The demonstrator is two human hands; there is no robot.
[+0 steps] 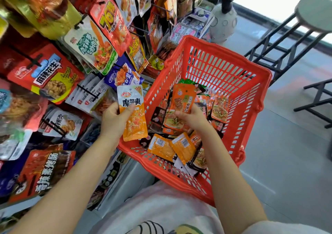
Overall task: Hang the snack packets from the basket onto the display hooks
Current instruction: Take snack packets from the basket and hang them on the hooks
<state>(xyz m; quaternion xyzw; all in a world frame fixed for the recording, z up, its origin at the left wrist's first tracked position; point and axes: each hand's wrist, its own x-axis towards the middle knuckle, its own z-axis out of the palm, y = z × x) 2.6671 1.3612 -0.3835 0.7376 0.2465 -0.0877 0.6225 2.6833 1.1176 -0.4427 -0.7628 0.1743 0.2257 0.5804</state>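
Note:
A red plastic basket (233, 83) sits in front of me with several orange and dark snack packets (172, 147) lying in it. My left hand (113, 120) grips an orange and white packet (133, 118) upright over the basket's left rim. My right hand (194, 118) is inside the basket and pinches another orange packet (183, 99) by its lower end, lifted above the pile. To the left, the display rack's black hooks (84, 90) carry hanging packets.
The rack on the left is crowded with snack bags, among them a red peanut bag (48, 75). A round stool (312, 12) and black metal frames (316, 104) stand to the right on a grey tiled floor. A pale vase (222, 23) stands behind the basket.

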